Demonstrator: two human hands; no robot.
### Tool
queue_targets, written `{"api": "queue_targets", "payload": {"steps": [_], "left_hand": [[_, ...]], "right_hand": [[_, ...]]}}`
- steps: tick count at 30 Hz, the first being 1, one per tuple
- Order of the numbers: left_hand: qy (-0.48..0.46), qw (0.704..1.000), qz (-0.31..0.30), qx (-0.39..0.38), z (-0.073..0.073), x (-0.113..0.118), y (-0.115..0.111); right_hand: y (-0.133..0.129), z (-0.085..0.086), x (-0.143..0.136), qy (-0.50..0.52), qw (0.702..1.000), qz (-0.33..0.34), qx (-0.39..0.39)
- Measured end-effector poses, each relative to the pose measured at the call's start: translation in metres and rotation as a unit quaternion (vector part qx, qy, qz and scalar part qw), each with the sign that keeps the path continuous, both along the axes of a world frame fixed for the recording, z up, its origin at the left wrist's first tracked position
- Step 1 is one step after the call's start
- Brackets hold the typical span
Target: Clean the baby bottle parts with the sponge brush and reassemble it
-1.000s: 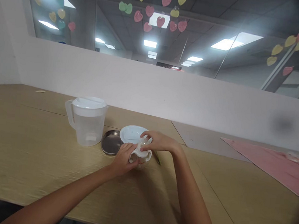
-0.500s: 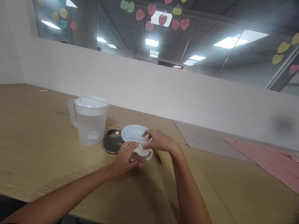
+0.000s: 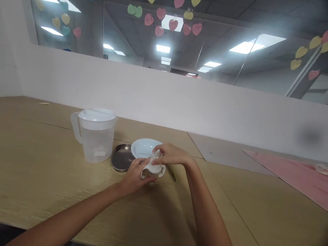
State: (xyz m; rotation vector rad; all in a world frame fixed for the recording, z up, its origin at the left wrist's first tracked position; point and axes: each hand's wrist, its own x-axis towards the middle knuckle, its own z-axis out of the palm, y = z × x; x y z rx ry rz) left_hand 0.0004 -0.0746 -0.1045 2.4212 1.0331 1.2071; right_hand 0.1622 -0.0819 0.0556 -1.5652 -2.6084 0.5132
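Observation:
A small clear cup with a white lid and two white side handles (image 3: 153,169) is held between both hands, near the middle of the table. My left hand (image 3: 134,175) is wrapped round the cup's left side, its thumb low against the front. From the right, my right hand (image 3: 170,154) grips the clear top part above the white lid with bent fingers. Just behind the cup lies a pale blue-white dish (image 3: 141,148), partly covered by my hands. A round metal tray (image 3: 120,158) sits to the left of the dish.
A large translucent pitcher with a white lid (image 3: 97,138) stands left of the metal tray. Beside my right wrist lies a thin greenish object (image 3: 172,172). A pink sheet (image 3: 294,176) covers part of the right side. The white wall (image 3: 155,95) rises behind the table.
The cup leans a little more towards me, both hands still on it. The whole view has shifted slightly, with the table items appearing a bit lower and further left.

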Motion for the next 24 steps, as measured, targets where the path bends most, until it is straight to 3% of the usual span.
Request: {"api": "queue_targets", "payload": {"steps": [8, 16, 24], "left_hand": [[0.005, 1.000, 0.004, 0.006, -0.0030, 0.0003, 0.0024], [0.005, 0.999, -0.013, 0.029, -0.0035, -0.0007, 0.0023], [0.004, 0.998, 0.033, 0.059, -0.0051, -0.0001, 0.0084]], "right_hand": [[0.0006, 0.0009, 0.0018, 0.018, 1.000, 0.013, -0.017], [-0.0004, 0.0018, 0.0020, 0.053, 0.997, -0.017, -0.044], [0.0008, 0.0001, 0.0046, 0.043, 0.998, -0.036, -0.027]]}}
